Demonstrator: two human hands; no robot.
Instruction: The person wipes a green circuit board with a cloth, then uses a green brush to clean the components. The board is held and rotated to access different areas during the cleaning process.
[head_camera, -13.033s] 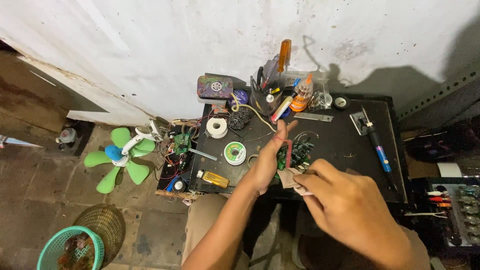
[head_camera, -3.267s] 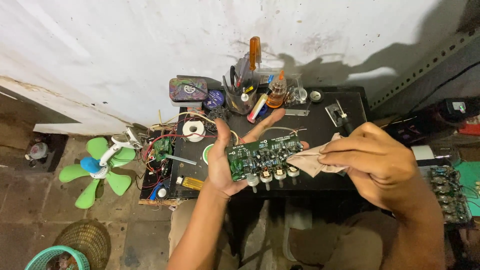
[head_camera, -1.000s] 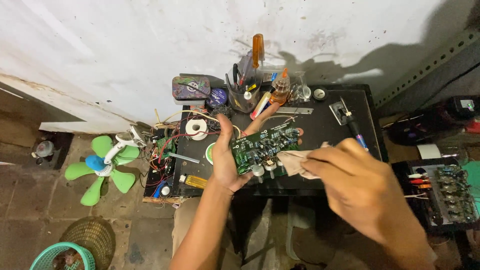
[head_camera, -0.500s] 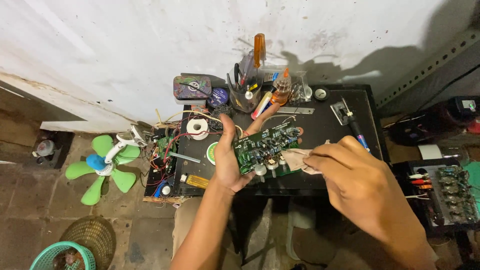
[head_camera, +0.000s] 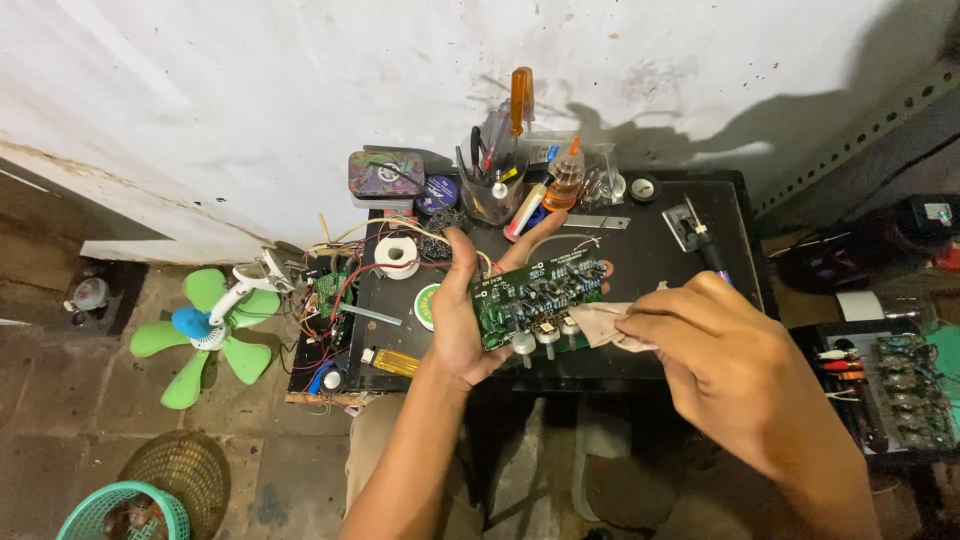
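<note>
From the head camera, the left hand (head_camera: 465, 320) is clamped around the left end of a green rectangular circuit board with silver knobs (head_camera: 540, 297), held above the front edge of the small black worktable (head_camera: 650, 255). The right hand (head_camera: 725, 365), just right of the board, pinches a crumpled beige cloth (head_camera: 605, 325) whose tip touches the board's lower right corner. Behind the board, at the table's back edge, stands a clear cup of tools with an orange-handled screwdriver (head_camera: 521, 100). Left of the table, on the floor, lies a green-bladed plastic fan (head_camera: 205, 320).
</note>
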